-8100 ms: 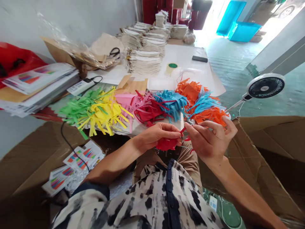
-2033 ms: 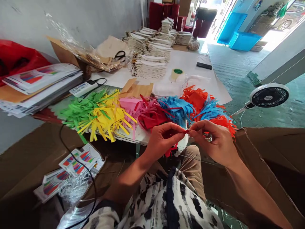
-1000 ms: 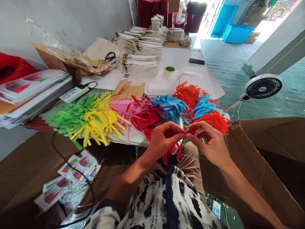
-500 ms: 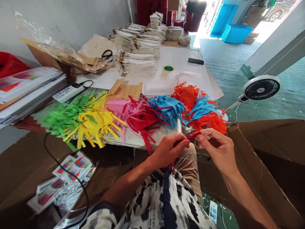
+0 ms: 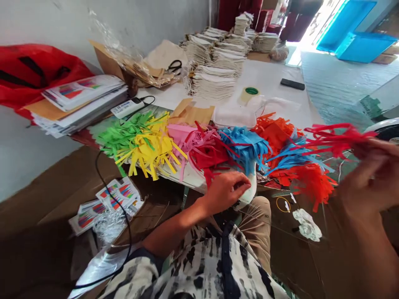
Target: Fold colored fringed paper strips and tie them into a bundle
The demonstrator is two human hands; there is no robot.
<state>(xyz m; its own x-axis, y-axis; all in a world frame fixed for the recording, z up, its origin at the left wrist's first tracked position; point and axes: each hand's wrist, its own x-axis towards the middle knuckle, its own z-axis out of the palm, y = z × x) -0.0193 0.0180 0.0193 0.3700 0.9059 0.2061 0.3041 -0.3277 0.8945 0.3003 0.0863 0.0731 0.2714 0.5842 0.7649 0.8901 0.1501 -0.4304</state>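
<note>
A red tassel (image 5: 336, 137) of thin strips is in my right hand (image 5: 374, 178), raised at the far right. The fingers pinch its gathered end, and its strips trail left above the blue and orange ones. Motion blurs this hand. My left hand (image 5: 222, 192) hovers by the table's front edge, fingers loosely curled with a gap at the thumb and nothing visible in them. Behind it lie red fringe (image 5: 208, 155) and blue fringe (image 5: 246, 143). Pink (image 5: 182, 137), yellow (image 5: 152, 149), green (image 5: 126, 135) and orange fringe (image 5: 314, 182) lie in the same row.
Stacks of white bundles (image 5: 215, 81) stand at the back, near scissors (image 5: 174, 66), tape (image 5: 251, 91), a phone (image 5: 292, 84) and a clear plastic tray (image 5: 233, 117). Printed packets (image 5: 120, 195) and a black cable (image 5: 106, 187) are low left. Open cardboard (image 5: 299, 257) lies below.
My right hand has parted from my left and swung to the right with the red tassel, whose strips now hang out. My left hand has let go of it. The view has turned left.
</note>
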